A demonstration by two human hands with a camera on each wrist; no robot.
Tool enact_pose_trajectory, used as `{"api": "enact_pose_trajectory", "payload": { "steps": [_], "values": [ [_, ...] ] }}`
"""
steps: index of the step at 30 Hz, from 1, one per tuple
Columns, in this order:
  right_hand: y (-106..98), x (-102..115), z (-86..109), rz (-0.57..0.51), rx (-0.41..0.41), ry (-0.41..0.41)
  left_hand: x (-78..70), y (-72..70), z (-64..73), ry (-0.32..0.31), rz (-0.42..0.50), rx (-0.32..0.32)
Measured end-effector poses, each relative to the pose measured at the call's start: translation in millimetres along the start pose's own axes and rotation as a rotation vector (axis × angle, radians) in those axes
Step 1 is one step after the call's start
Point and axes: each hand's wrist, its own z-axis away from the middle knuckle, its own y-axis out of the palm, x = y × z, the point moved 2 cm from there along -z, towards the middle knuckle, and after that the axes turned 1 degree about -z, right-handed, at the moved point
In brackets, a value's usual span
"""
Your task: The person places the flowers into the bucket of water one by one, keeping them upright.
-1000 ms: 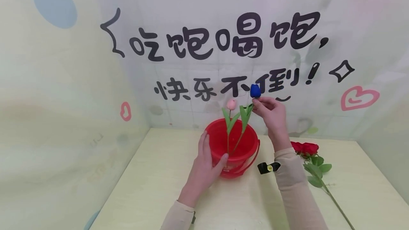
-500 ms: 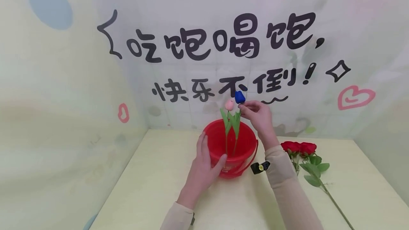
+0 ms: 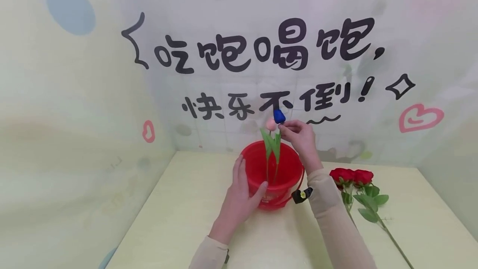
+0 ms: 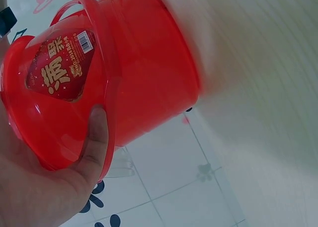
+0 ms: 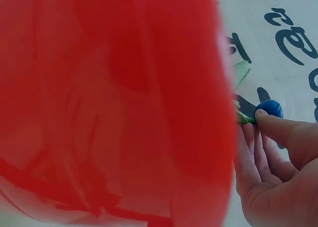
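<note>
A red bucket [image 3: 257, 165] stands upright on the table. My left hand [image 3: 239, 198] holds its near left side, fingers along the outside and thumb [image 4: 94, 137] pressed on the wall below the rim. Just under the bloom, my right hand [image 3: 300, 138] pinches a blue tulip [image 3: 279, 116] between thumb and fingertips. That tulip's green stem reaches down into the bucket. A pink tulip [image 3: 271, 125] leans in the bucket right beside it. In the right wrist view, the bucket's side hides much of the stem, while the blue bloom [image 5: 270, 108] shows at the fingertips.
Two red roses, a left rose [image 3: 341, 175] and a right rose [image 3: 363, 177], lie on the table [image 3: 168, 219] to the right of the bucket, near my right forearm. A patterned wall with black writing [image 3: 287, 45] rises behind the table.
My right hand has moved left with the blue tulip, bringing it close to the pink one and slightly lower. The left hand has stayed on the bucket.
</note>
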Motion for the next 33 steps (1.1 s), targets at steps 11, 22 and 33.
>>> {"api": "enact_pose_trajectory", "payload": {
  "steps": [11,22,33],
  "values": [
    [9,-13,-10.1,-0.025,-0.011,-0.003,-1.5,-0.8,0.6,0.005,-0.010,-0.009],
    [14,-24,-19.0,0.030,-0.031,0.027,-1.7,-0.9,0.8,0.026,0.004,0.007],
    [20,-30,-20.2,0.042,-0.025,0.058,-0.3,-0.8,0.0,0.031,-0.010,-0.006]
  ]
}}
